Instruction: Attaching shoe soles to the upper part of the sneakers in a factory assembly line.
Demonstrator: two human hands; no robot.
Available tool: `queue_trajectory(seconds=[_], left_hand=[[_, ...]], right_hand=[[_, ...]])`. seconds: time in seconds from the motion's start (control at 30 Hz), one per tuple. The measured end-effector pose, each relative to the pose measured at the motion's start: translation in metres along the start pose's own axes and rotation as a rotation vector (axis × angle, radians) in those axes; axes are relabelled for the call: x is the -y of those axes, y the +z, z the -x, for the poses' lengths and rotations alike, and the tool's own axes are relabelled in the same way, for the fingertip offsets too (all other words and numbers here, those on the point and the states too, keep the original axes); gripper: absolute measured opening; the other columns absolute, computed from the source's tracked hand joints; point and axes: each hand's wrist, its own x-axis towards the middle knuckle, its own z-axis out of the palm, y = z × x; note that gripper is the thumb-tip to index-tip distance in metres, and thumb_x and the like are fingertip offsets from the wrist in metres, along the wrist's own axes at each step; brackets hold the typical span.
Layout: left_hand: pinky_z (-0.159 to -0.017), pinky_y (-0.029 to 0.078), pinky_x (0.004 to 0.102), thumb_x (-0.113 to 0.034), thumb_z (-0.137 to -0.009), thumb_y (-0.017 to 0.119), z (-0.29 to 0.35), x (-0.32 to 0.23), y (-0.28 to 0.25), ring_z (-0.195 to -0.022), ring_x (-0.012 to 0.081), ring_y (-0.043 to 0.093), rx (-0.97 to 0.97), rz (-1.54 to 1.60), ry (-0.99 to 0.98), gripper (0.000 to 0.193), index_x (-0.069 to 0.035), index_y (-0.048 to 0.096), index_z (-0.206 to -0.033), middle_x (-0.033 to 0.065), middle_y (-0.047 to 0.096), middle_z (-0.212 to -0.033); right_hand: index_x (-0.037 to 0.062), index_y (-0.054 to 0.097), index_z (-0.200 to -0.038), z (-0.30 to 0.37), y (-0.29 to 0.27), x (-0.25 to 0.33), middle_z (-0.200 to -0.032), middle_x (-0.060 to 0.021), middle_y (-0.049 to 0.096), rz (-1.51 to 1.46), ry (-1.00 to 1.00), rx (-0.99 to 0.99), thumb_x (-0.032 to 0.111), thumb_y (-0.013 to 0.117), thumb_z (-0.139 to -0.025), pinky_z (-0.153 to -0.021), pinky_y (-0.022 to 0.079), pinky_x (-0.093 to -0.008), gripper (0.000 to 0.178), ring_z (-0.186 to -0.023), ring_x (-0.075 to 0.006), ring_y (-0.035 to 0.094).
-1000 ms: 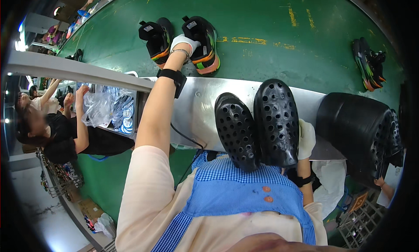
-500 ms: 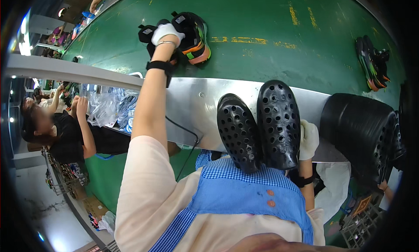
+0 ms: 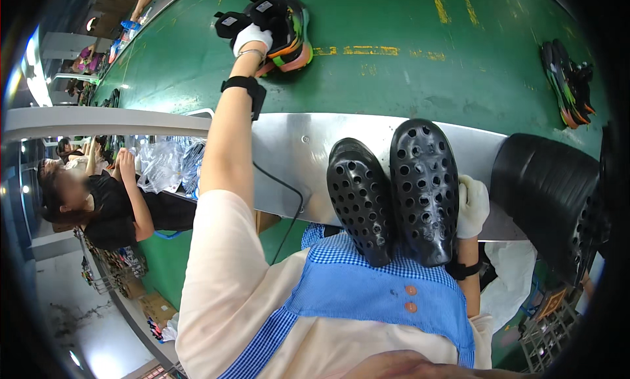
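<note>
My left hand [image 3: 251, 38], in a white glove, reaches out over the green work surface. Its fingers are closed at the collar of a pair of black shoes [image 3: 283, 28] with orange and green soles; the fingertips are partly hidden. Two black foot-shaped forms [image 3: 359, 202] full of round holes stand close in front of my chest, the right one taller. My right hand [image 3: 472, 205], also gloved, is curled beside the right form, and what it grips, if anything, is hidden.
A metal ledge [image 3: 289, 143] borders the green surface [image 3: 407, 84]. Another pair of shoes [image 3: 567, 87] lies at the far right. A large black curved piece [image 3: 545, 189] stands right of my right hand. A co-worker [image 3: 111, 202] sits at left near clear plastic bags [image 3: 161, 166].
My left hand and the pair of shoes have moved farther away across the green surface. My right hand stays curled beside the form.
</note>
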Motion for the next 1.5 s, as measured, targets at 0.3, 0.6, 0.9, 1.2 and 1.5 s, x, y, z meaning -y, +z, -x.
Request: queue_trajectory(seconds=[0.3,0.6,0.9,1.2,1.5], left_hand=[[-0.087,0.052,0.0481,-0.019,-0.076,0.062,0.063,-0.010,-0.025,-0.097,0.0390,0.063,-0.396,0.215,0.278,0.034,-0.009,0.065,-0.109,0.0192,0.066,-0.103],[-0.097,0.046,0.0418,-0.020,-0.087,0.059,0.293,0.103,0.023,-0.114,0.0353,0.054,-0.213,0.331,0.287,0.043,-0.010,0.054,-0.128,0.0185,0.055,-0.123],[-0.101,0.043,0.0457,-0.009,-0.080,0.057,0.382,0.129,0.074,-0.117,0.0360,0.054,-0.511,0.307,0.370,0.036,-0.001,0.063,-0.114,0.0157,0.059,-0.123],[-0.101,0.043,0.0451,-0.006,-0.078,0.058,0.381,0.116,0.071,-0.115,0.0351,0.055,-0.554,0.369,0.354,0.035,-0.002,0.064,-0.112,0.0150,0.061,-0.118],[-0.101,0.042,0.0452,-0.007,-0.081,0.060,0.364,0.092,0.070,-0.114,0.0348,0.055,-0.518,0.386,0.300,0.031,-0.002,0.062,-0.111,0.0151,0.061,-0.116]], right_hand=[[-0.0026,0.064,-0.113,0.032,0.007,-0.047,-0.097,-0.0164,0.064,-0.247,0.048,0.087,0.004,0.061,-0.088,-0.084,0.047,-0.0376,0.026,-0.090,-0.0305,0.062],[-0.0019,0.064,-0.114,0.029,0.011,-0.048,-0.098,-0.0121,0.064,-0.463,-0.028,-0.010,0.019,0.070,-0.083,-0.082,0.047,-0.0351,0.038,-0.091,-0.0261,0.062],[-0.0062,0.062,-0.113,0.031,0.007,-0.032,-0.099,-0.0134,0.063,-0.403,-0.049,-0.088,0.011,0.063,-0.087,-0.087,0.045,-0.0372,0.031,-0.094,-0.0266,0.059],[-0.0045,0.059,-0.117,0.048,0.006,-0.052,-0.106,-0.0160,0.061,-0.162,-0.054,-0.117,0.005,0.055,-0.089,-0.092,0.043,-0.0376,0.029,-0.100,-0.0293,0.058],[-0.0065,0.054,-0.125,0.064,-0.008,-0.073,-0.125,-0.0239,0.057,0.004,0.021,0.012,0.001,0.052,-0.090,-0.103,0.039,-0.0410,0.035,-0.118,-0.0375,0.053]])
